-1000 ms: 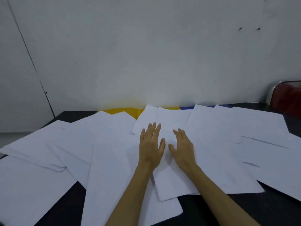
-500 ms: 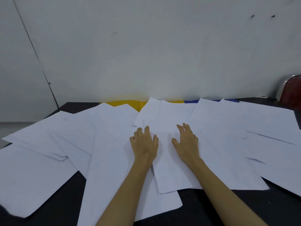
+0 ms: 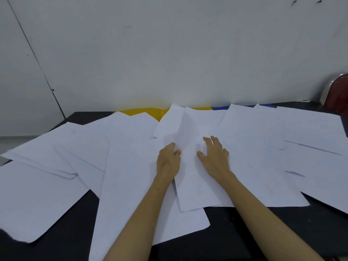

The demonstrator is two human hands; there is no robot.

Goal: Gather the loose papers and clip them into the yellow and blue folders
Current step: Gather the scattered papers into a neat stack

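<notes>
Several loose white papers lie scattered and overlapping across a black table. At the back, against the wall, a strip of the yellow folder and a thin strip of the blue folder show from under the sheets. My left hand pinches the edge of a middle sheet, which bows upward at its far end. My right hand lies flat with spread fingers on the paper just right of it.
A white wall rises directly behind the table. A red chair back with a metal frame stands at the far right. The table's bare front edge shows between my forearms.
My left hand went from lying flat to curling and pinching the middle sheet, whose far part has lifted. Both hands drew slightly toward me.
</notes>
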